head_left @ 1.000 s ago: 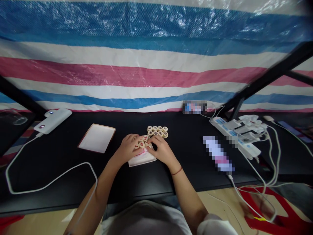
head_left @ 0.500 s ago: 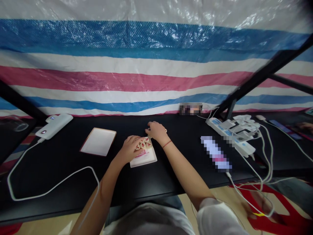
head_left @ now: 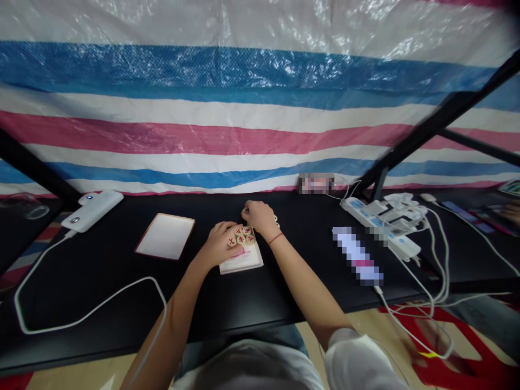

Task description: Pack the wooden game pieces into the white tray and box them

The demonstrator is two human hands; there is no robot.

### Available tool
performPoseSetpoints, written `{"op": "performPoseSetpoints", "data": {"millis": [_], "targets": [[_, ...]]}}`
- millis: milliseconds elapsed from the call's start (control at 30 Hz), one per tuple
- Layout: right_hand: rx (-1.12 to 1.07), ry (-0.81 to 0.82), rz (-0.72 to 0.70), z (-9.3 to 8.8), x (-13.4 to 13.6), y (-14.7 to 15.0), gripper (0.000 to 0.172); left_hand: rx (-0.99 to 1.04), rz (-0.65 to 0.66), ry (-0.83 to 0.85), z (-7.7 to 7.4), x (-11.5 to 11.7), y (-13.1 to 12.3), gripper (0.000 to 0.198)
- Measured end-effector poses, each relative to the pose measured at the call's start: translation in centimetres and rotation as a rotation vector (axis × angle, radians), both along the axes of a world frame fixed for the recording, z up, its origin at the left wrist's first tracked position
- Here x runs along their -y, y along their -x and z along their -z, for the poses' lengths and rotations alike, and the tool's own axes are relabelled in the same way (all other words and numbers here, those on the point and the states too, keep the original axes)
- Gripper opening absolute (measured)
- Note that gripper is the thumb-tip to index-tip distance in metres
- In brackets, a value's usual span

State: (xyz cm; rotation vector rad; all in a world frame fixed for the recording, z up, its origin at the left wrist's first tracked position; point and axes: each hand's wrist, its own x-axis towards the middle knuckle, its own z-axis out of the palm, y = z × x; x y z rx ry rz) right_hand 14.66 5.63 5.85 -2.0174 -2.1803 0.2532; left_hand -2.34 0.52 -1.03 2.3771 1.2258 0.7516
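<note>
A shallow white box [head_left: 241, 264] lies on the black desk with several round Chinese chess pieces [head_left: 241, 240] at its far part, cream with red characters. My left hand [head_left: 218, 245] is closed around the box's left side, its thumb and fingers against the pieces. Just beyond the far right corner, my right hand [head_left: 260, 218] has curled fingers; whatever is in them is hidden. A few more round pieces [head_left: 277, 220] show beside the right wrist. Left of the box lies a pale, shallow box lid [head_left: 165, 236], its inside facing up.
A white power bank [head_left: 92, 211] with a cable [head_left: 93, 309] lies at the left. On the right are a phone [head_left: 357, 257] and a power strip [head_left: 379, 227] with tangled cords. Another blurred device [head_left: 316, 183] leans at the back by the striped sheet [head_left: 211, 138].
My right fingers have curled in more. My left hand has shifted slightly, and more of the chess pieces show. The whole view has tilted a little.
</note>
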Motion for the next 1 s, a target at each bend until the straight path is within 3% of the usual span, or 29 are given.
{"op": "performPoseSetpoints", "data": {"millis": [100,167,367,567,667,800,1000], "targets": [[-0.321,-0.117,-0.028,0.6,1.6,-0.5,0.027,0.113,-0.112,-0.086,-0.6,-0.1,0.4,0.063],[-0.555,-0.132,-0.092,1.4,2.9,-0.7,0.03,0.179,-0.154,-0.104,-1.0,-0.1,0.7,0.059],[-0.982,0.019,-0.196,3.7,5.2,-0.2,0.04,0.202,-0.049,-0.11,-2.0,0.8,1.4,0.026],[-1.016,0.056,-0.287,3.6,5.8,0.5,0.037,0.136,-0.077,-0.154,-2.4,2.4,2.6,0.026],[-0.982,-0.008,-0.212,3.6,5.6,-0.2,0.036,0.119,-0.078,-0.153,-2.5,3.2,3.0,0.024],[-1.026,-0.076,-0.081,3.7,5.1,-1.4,0.037,0.036,0.019,-0.21,-2.7,3.7,3.0,0.014],[-1.035,-0.072,-0.072,4.0,5.1,-1.5,0.036,-0.158,0.159,-0.166,-2.9,3.6,2.6,0.011]]}}
